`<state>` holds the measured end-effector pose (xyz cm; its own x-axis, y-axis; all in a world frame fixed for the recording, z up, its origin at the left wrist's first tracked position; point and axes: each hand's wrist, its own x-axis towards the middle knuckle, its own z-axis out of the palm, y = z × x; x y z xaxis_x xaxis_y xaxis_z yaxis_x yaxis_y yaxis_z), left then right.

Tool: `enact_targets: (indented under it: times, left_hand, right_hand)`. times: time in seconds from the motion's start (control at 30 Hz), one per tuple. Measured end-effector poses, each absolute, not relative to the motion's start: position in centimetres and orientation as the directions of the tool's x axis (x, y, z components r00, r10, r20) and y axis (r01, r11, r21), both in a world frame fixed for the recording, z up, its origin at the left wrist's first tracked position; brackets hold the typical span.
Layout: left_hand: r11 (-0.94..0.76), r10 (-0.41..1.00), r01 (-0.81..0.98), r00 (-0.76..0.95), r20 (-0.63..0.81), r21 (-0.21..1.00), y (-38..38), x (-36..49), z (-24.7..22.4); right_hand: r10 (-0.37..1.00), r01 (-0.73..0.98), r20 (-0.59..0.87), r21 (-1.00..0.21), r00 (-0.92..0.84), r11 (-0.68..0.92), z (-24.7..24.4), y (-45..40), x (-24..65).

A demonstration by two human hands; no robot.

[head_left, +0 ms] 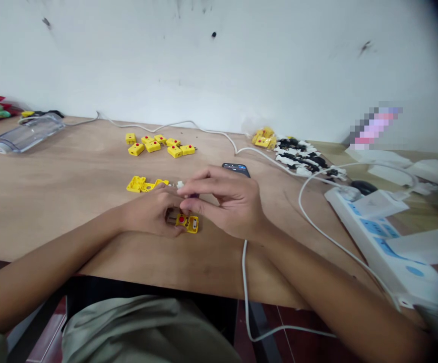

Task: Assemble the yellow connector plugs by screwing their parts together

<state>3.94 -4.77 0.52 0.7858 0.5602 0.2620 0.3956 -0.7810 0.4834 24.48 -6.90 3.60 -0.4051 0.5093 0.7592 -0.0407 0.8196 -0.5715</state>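
Observation:
My left hand (152, 212) rests on the table with its fingers curled round an opened yellow case (192, 225) that has a red dot and metal prongs. Just right of it and slightly above, my right hand (228, 201) is pinched, thumb against fingers, over the case; a small dark purplish bit shows at the fingertips, too small to name. Behind my left hand lie opened yellow case halves (137, 184), partly hidden by the fingers. A small white piece (180, 184) sits beside my right fingertips.
Several closed yellow blocks (152, 146) stand farther back. A clear container (32, 133) lies at left. A phone (236, 169) is behind my right hand. At right are black and white parts (302, 157), a bag of yellow pieces (264, 138), a power strip (388, 242) and a white cable (313, 229).

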Motion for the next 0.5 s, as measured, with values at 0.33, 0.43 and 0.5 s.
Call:
enact_targets:
  times: [0.33,0.43,0.5]
  left_hand:
    - [-0.777,0.574,0.407,0.772,0.274,0.481,-4.72,3.96,0.23]
    - [-0.775,0.576,0.421,0.777,0.254,0.471,-4.77,3.87,0.37]
    - [-0.777,0.571,0.425,0.785,0.239,0.464,-4.82,3.86,0.56]
  right_hand:
    - [0.513,-0.042,0.769,-0.569,-0.381,0.822,3.53,-6.76,24.42]
    - [0.614,-0.040,0.669,-0.689,-0.420,0.723,3.49,-6.96,24.46]
    - [0.633,-0.053,0.629,-0.726,-0.452,0.685,3.48,-7.01,24.51]
